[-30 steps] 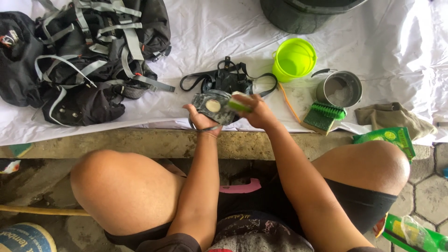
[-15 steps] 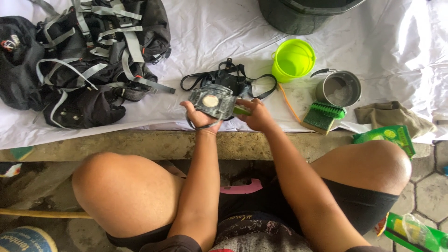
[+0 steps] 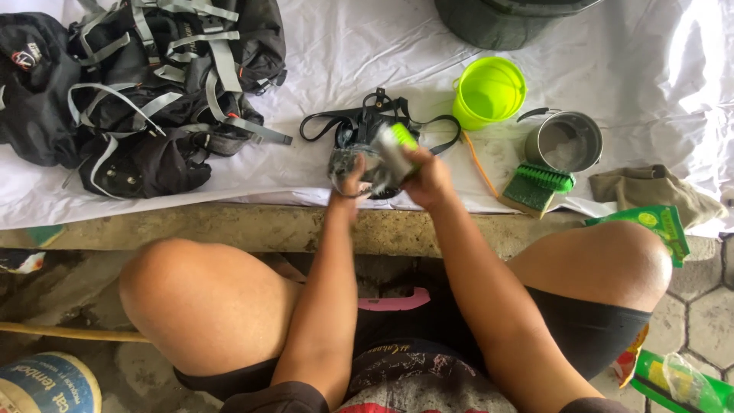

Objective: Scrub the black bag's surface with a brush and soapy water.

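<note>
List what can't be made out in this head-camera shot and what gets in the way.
- Dark object in the left hand: motion blur and both hands cover it, so its kind is unclear.
- Green-tipped item in the right hand: blurred, mostly hidden by fingers.
- Dark tub: cut off by the top edge.
- Metal cup: contents washed out by glare.
- Green packet: cut off at the bottom right corner.

lime-green bucket, black backpack with grey straps, white cloth, green-bristled brush.
</note>
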